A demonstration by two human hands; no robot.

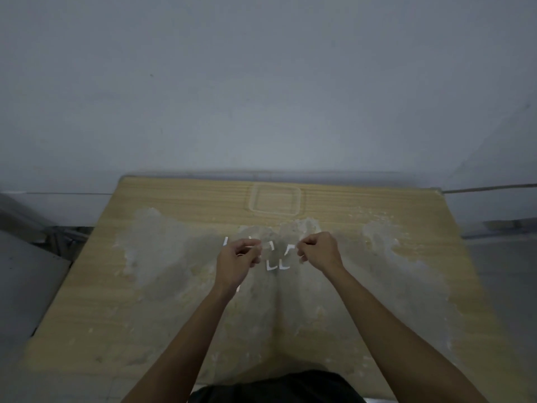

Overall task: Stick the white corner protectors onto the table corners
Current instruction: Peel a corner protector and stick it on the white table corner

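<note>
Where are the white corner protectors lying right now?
Head view: the white corner protectors lie mid-table, between the left hand and right hand, nearer than the square outline.

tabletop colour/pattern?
Light yellowish wood grain on the tabletop, with large grey-white worn patches across the middle. Head view, the only one.

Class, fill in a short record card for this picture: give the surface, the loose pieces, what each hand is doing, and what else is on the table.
Surface: wooden table, worn with pale patches
Loose pieces: white corner protectors lying on the table between the hands
Left hand: fingers curled, pinching something small and white
Right hand: fingers curled; what it pinches is too small to tell
Other item: clear square tray near the far edge
Far corners: no white protector shows on them
</note>
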